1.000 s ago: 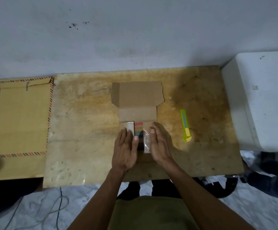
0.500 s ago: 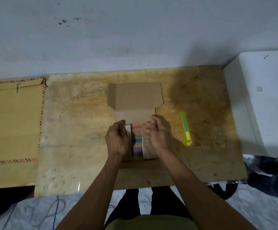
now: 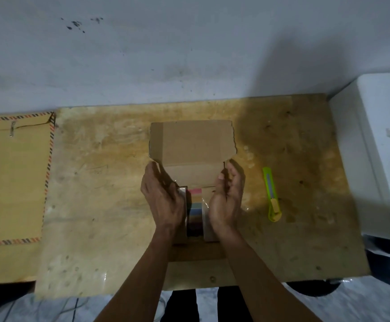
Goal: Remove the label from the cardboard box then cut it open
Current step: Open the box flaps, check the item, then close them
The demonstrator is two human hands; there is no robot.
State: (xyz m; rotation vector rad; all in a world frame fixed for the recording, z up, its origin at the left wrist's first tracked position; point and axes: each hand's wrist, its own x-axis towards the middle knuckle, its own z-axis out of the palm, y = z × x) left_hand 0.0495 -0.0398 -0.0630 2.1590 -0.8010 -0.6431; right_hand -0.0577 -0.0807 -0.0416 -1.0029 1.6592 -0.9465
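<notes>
Both hands, left (image 3: pixel 163 201) & right (image 3: pixel 227 198), now cupped half-open on cardboard box (image 3: pixel 191 145) side flaps, spread wider than before; box already open, cutter (image 3: pixel 271 195) idle at frame right.

Matt brown cardboard box (image 3: pixel 192 145), stained glossy wooden table (image 3: pixel 110 182), plastic cutter (image 3: pixel 271 194).

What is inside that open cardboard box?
Between the left hand and right hand, the cardboard box shows a stack of coloured strips flanked by clear-wrapped pieces. The hands cover its sides, so the rest is hidden.
</notes>
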